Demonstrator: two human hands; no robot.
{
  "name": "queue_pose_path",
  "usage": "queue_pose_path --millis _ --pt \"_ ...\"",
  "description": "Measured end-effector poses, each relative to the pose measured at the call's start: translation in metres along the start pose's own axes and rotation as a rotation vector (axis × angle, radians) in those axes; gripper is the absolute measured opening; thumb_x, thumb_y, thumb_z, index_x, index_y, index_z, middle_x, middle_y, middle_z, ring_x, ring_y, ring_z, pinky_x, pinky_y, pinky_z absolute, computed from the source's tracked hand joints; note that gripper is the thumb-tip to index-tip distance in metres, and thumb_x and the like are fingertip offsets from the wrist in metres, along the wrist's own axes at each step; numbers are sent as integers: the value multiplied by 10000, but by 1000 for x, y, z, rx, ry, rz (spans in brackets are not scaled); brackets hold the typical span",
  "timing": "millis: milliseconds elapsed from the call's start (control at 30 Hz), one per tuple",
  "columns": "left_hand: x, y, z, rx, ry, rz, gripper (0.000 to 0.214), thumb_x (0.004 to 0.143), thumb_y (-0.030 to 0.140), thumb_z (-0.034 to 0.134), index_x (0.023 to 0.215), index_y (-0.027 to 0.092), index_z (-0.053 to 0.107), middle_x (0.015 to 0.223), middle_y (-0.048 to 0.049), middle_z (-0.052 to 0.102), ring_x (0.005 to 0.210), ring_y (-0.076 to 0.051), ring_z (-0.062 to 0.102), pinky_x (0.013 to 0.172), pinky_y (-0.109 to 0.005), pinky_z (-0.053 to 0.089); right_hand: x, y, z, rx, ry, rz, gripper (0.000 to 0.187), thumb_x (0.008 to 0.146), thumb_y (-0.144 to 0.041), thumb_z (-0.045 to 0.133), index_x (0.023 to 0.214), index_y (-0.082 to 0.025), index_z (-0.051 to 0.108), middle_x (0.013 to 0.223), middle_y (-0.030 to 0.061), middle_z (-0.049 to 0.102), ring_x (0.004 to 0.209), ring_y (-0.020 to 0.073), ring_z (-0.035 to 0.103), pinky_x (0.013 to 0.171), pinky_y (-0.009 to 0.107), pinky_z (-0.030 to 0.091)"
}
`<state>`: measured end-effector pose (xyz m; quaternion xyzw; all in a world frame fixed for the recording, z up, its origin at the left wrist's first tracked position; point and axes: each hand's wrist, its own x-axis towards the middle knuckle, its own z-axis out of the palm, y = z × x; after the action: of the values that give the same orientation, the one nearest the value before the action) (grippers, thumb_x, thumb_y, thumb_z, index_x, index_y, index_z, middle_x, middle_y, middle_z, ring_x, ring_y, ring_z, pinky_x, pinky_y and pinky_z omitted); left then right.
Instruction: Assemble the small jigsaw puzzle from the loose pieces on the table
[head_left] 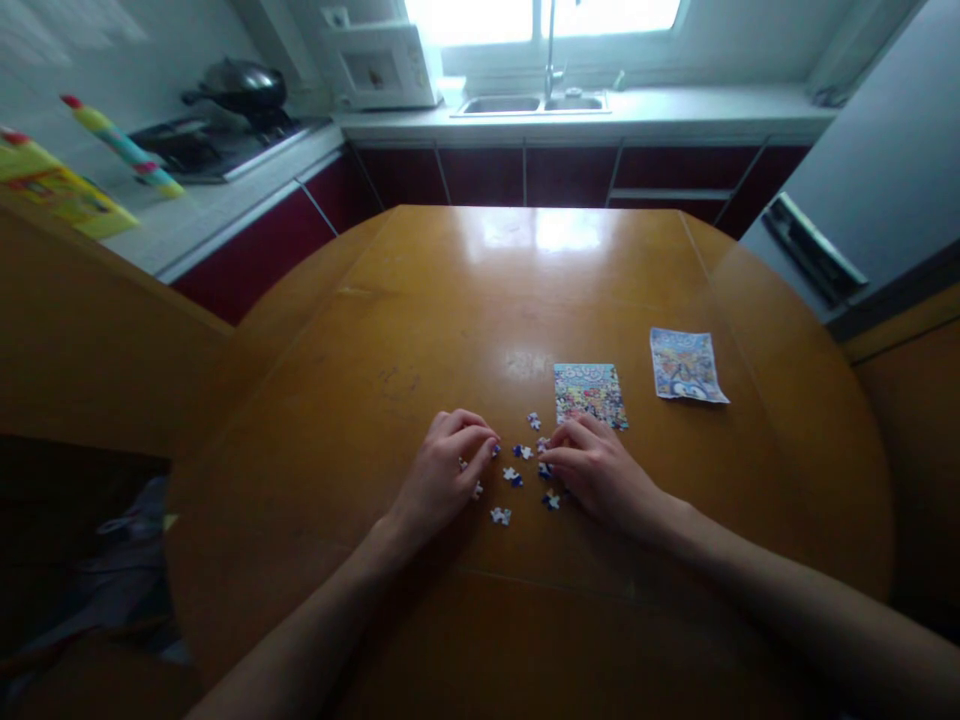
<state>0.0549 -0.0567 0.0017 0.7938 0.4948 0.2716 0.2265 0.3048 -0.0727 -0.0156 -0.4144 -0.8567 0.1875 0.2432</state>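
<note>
Loose jigsaw puzzle pieces lie scattered between my two hands, among them a white and blue piece [513, 477] and a pale piece [501, 516]. My left hand [448, 462] has its thumb and fingers closed around a small blue puzzle piece [496, 451], mostly covered by the fingertips. Under that hand a few more pieces are partly hidden. My right hand [600, 465] rests with curled fingers, its fingertips pinched at a pale puzzle piece [543, 445]. Just beyond the right hand lies the partly assembled puzzle [587, 388], a colourful picture whose near edge the fingers overlap.
A creased picture sheet [684, 365] lies to the right on the oval wooden table [420, 300]. Past the table stand a sink [501, 104], a white microwave [382, 68] and a stove with a dark pan [244, 88]. A grey-white appliance [877, 150] is at the right.
</note>
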Motion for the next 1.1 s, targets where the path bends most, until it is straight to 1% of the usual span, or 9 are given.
queue_pose_path --millis 167,300,400,467,567,700,800,967,1100 --pt "0 2 -1 5 -1 -3 192 986 287 556 908 214 715 994 -48 640 994 -216 545 897 -377 453 -4 -2 0 -17 -11 79 108 939 -260 636 942 -244 743 1002 60 685 1013 247 535 921 423 436" --pt "1 2 -1 15 -11 -2 207 988 298 544 904 213 713 991 -52 641 996 -221 547 894 -381 456 -3 -7 5 -40 16 101 133 939 -254 632 863 -230 738 963 60 681 985 238 539 920 418 431" --pt "1 -1 -1 31 -10 9 219 995 317 531 914 215 708 992 -52 642 997 -224 549 889 -381 455 -4 -8 5 -43 36 82 162 953 -233 604 845 -208 723 958 67 677 966 226 537 917 405 439" --pt "2 -3 -1 37 -9 15 220 994 331 533 921 216 706 1001 -51 640 1003 -225 549 889 -380 452 -7 -1 -2 -39 62 61 153 953 -215 599 854 -195 714 967 71 675 970 222 534 916 391 445" --pt "1 -6 -1 36 -11 11 220 991 347 540 919 220 704 1010 -46 637 1004 -224 553 881 -371 454 -17 21 -22 -49 138 54 92 936 -199 622 923 -192 713 992 75 671 979 222 532 899 383 455" --pt "1 -7 0 31 -16 10 221 993 350 537 919 224 703 1007 -43 638 999 -221 556 873 -365 458 -32 53 -45 -101 211 137 89 930 -196 624 958 -195 709 986 84 661 961 231 527 874 398 463" --pt "1 -8 2 29 -22 12 218 991 352 540 918 227 702 1002 -44 641 991 -222 559 867 -369 461 -37 61 -46 -148 199 147 103 937 -196 613 952 -208 714 979 79 665 957 238 529 885 421 449" --pt "2 -9 2 30 -17 14 210 985 347 546 919 224 702 990 -46 644 979 -224 565 855 -373 466 -35 58 -36 -197 189 108 162 965 -215 579 901 -220 727 957 71 672 941 234 536 875 420 435" --pt "1 -7 0 34 -22 13 216 989 346 537 919 225 702 999 -49 641 981 -226 559 855 -378 464 -34 57 -36 -213 197 121 164 966 -225 580 908 -226 734 957 68 671 942 234 533 878 418 430"
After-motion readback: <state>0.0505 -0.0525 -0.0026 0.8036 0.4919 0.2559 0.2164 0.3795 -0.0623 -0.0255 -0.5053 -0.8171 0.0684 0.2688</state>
